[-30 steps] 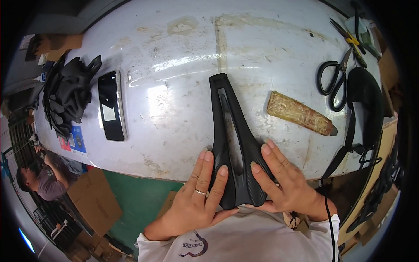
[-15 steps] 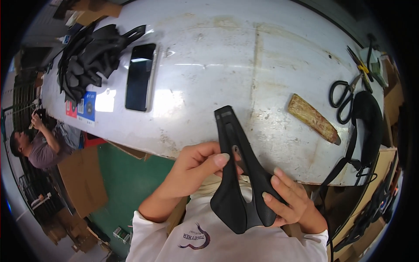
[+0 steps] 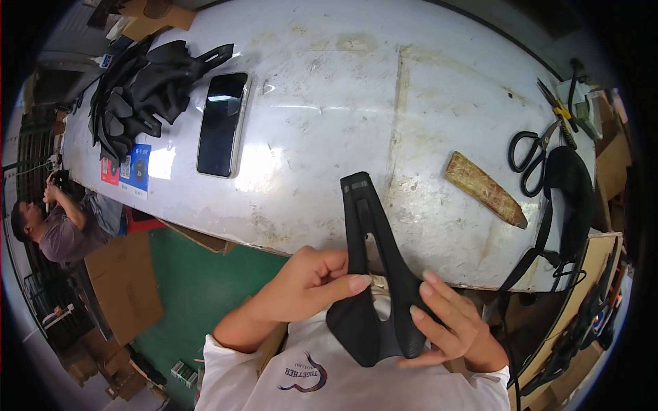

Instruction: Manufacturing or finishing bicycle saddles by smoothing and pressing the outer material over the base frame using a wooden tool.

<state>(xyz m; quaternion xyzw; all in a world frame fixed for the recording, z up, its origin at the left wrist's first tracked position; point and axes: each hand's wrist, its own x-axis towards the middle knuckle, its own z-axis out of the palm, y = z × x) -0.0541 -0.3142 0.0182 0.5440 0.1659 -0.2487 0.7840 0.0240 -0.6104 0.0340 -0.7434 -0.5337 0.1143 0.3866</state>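
A black bicycle saddle [image 3: 403,301] with a long central slot is held between my hands at the table's near edge, its narrow nose pointing away over the white tabletop. My left hand [image 3: 308,284] pinches its left side, the thumb lying on top near the slot and the other fingers curled beneath. At the wide rear end, my right hand [image 3: 449,325] grips the right wing, with fingers on the upper side and the thumb partly hidden below.
To the left lie a pile of black saddle covers [image 3: 161,89], a phone [image 3: 223,123] and printed cards [image 3: 133,168]. On the right are a worn, tape-wrapped blade [image 3: 483,188], scissors [image 3: 531,161], yellow-handled pliers [image 3: 563,109] and a black pouch [image 3: 572,195]. A person [image 3: 58,229] sits far left.
My left hand has slid back along the saddle toward its wide end and a little toward me. The saddle has turned and tilted slightly; my right hand keeps its hold.
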